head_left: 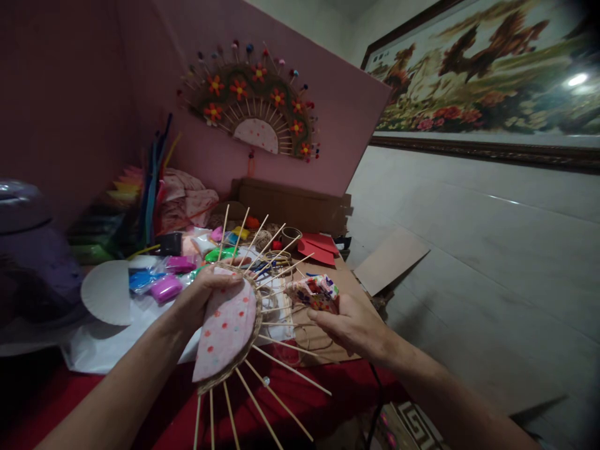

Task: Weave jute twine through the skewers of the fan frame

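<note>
One half-round fan (pixel 229 324) is in the head view, held up over the red tablecloth (pixel 164 400) by the left hand (pixel 210 282), which grasps its upper end with the thumb across the dotted face. The fan looks light, its face fairly stiff, with a rough rope border (pixel 257 319) that should give good grip; the thin sticks (pixel 293 371) fanning out from it could probably snap or twist if squeezed, so the flat face or border seems the safer hold. The right hand (pixel 344 322) pinches a bunched patterned cloth (pixel 316 294), likely soft and limp, near the stick tips. Behind, clear packets hold coloured lumps, among them a purple packet (pixel 166 288) and a blue packet (pixel 142 280); whether the brown ring (pixel 290 238) beyond is a cup or a tape roll, I cannot tell.
</note>
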`<action>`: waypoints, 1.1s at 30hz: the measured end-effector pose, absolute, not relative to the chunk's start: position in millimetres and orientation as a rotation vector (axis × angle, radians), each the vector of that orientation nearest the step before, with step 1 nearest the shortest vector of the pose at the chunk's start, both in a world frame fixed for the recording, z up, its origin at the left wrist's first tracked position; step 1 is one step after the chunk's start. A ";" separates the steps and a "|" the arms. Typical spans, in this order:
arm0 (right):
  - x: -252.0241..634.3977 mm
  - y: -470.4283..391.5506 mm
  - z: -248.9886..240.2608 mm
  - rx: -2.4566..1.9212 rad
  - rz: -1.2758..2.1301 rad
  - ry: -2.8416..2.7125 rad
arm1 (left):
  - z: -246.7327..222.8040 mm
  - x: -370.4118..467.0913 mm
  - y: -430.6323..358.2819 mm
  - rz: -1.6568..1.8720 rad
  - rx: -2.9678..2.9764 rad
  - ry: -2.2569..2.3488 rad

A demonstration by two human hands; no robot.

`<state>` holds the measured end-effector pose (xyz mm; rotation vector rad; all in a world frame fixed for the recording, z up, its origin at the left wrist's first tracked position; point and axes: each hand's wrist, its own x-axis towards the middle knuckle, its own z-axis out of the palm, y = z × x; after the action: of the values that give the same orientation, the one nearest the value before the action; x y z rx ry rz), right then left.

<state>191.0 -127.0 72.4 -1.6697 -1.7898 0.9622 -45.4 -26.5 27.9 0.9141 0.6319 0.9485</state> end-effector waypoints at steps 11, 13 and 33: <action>191.7 -126.3 69.4 -1.670 0.954 -1.784 | 32.4 -43.6 -28.5 0.951 0.920 0.653; 192.1 -126.2 68.8 -1.650 0.962 -1.782 | 33.0 -43.5 -29.2 0.956 0.922 0.666; 191.7 -124.2 66.8 -1.744 1.160 -1.627 | 32.9 -43.1 -29.1 0.955 0.905 0.648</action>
<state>191.7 -124.2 66.8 -1.7437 -1.6272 1.1604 -43.1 -29.1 32.9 0.9046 0.6482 0.9553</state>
